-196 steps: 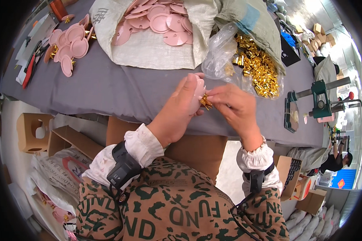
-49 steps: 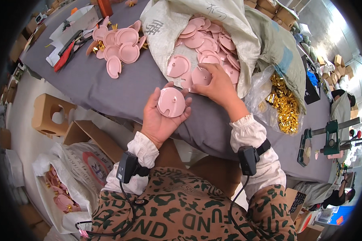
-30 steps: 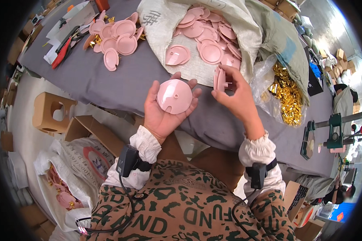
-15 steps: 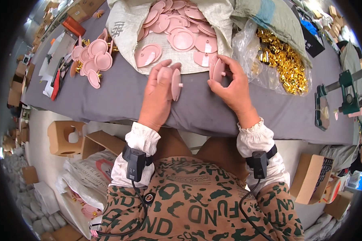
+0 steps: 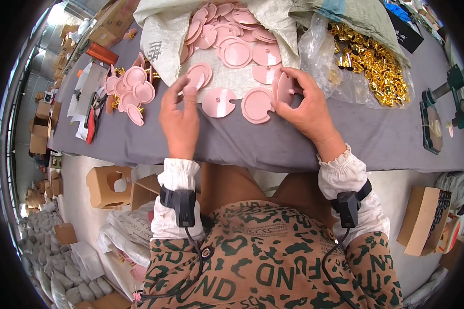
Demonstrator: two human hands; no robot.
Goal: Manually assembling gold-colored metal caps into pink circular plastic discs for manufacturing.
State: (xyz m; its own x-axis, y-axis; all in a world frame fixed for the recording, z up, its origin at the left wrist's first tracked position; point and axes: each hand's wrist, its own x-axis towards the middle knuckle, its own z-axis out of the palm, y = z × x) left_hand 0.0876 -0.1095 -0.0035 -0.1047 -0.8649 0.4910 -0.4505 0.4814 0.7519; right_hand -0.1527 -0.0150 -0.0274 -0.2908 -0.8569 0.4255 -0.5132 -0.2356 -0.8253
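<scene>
My right hand pinches a small stack of round pink plastic discs on edge, a short peg showing on one face. Against its thumb lies a pink disc with a raised rim. My left hand holds nothing, its thumb and fingers apart. Right of it, a notched pink disc with a peg in its middle lies at the sack's edge. Just beyond the left fingertips are overlapping pink discs. The open white woven sack spills many more pink discs.
To the left, pink discs with gold pieces form a cluster beside red-handled pliers. A clear bag of shiny gold parts lies to the right, near a green metal hand tool. Cardboard boxes stand below the grey-covered table.
My left hand has let go of its disc and moved left. Two discs now lie on the table between the hands. My right hand still grips its stack; the view has shifted slightly.
</scene>
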